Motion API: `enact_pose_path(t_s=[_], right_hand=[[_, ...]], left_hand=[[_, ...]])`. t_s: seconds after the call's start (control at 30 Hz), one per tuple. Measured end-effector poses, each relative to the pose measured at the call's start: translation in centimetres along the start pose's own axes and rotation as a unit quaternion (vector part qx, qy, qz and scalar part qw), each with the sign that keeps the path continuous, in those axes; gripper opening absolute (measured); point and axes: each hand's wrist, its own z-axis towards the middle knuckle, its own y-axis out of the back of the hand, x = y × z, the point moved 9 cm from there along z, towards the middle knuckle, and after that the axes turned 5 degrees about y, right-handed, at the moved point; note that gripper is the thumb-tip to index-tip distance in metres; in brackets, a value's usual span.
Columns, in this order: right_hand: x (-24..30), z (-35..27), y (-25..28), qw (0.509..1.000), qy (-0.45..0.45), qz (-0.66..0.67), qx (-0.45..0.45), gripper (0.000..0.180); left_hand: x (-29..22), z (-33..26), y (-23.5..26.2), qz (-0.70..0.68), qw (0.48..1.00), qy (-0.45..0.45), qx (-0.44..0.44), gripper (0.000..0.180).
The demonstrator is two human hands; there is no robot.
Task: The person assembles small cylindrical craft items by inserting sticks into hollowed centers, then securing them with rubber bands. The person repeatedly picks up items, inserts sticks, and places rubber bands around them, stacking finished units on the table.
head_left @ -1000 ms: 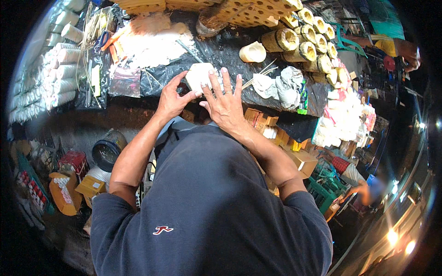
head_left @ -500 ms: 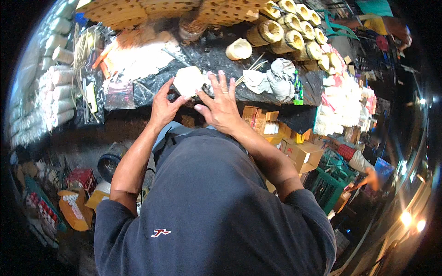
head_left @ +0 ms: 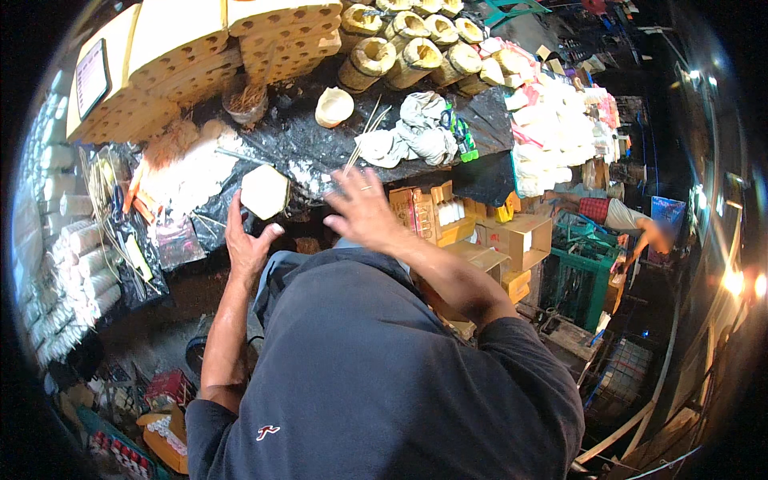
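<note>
A white six-sided block point(head_left: 265, 192) with a pale rim sits near the front edge of the black plastic-covered bench point(head_left: 308, 128). My left hand point(head_left: 250, 244) is at its near left side, index finger along the left edge and thumb spread below it. Whether those fingers press on the block I cannot tell. My right hand point(head_left: 364, 212) hovers open to the right of the block, fingers spread and slightly blurred, with nothing in it. Just beyond that hand lie thin sticks point(head_left: 368, 132) and a crumpled grey cloth point(head_left: 420, 128). White powder specks the bench between the hands.
Wooden blocks with rows of holes point(head_left: 180, 72) line the back left, beside a tub of brown material point(head_left: 245, 104). A short hollow cylinder point(head_left: 334, 107) stands before several bamboo-like tubes point(head_left: 412, 60). Cardboard boxes point(head_left: 512, 240) are below right. Another person point(head_left: 620, 214) is farther right.
My right hand has come away from the block and moved to its right. My left hand stays beside the block, its thumb lower. The whole view has shifted, with bench items now farther left.
</note>
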Motion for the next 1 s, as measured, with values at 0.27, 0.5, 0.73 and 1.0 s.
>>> enact_pose_path(t_s=[0.27, 0.5, 0.73, 1.0], right_hand=[[-20.1, -5.0, 4.2, 0.975, -0.212, 0.041, -0.061, 0.07], [-17.8, -3.0, 4.0, 0.967, -0.151, 0.185, -0.086, 0.069], [-12.4, -2.2, 5.0, 0.645, -0.089, 0.752, -0.104, 0.134], [-15.5, -6.4, 17.8, 0.831, 0.041, 0.471, -0.295, 0.168]], left_hand=[[1.2, 1.6, -3.2, -0.041, 0.993, 0.004, -0.113, 0.116], [-3.4, 0.8, -2.2, -0.098, 0.992, 0.008, -0.084, 0.107], [-14.2, 3.6, -10.7, -0.557, 0.812, 0.143, 0.101, 0.093], [-19.3, 7.9, -23.5, -0.724, 0.598, 0.293, 0.181, 0.082]])
